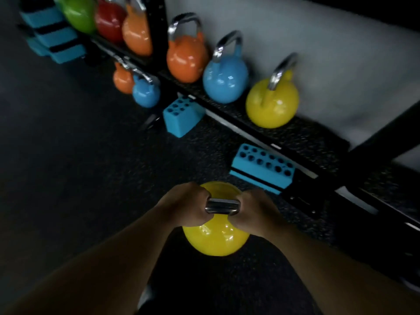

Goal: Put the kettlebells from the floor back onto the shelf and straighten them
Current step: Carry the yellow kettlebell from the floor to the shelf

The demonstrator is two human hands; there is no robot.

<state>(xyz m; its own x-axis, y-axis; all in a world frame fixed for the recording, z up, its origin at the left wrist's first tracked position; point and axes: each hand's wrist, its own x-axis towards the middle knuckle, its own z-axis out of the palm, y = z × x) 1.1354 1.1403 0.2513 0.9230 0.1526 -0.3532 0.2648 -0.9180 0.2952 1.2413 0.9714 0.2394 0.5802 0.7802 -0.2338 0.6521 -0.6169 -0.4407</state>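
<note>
I had both hands on the steel handle [222, 206] of the yellow kettlebell [216, 237], above the floor [79, 155] near the shelf [302, 137]. The left hand [184, 205] and right hand [254, 212] each had their grip wrapped tight around it. To do it well, I judged: lift evenly, place it beside the other yellow one [271, 103].

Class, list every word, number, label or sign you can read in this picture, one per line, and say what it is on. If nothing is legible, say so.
No readable text.
Shelf: small white tags on its front edge, too blurred to read.
Kettlebells, including the held yellow kettlebell gripped by the left hand and right hand: no markings visible.
Blue blocks: only holes, no text.
</note>
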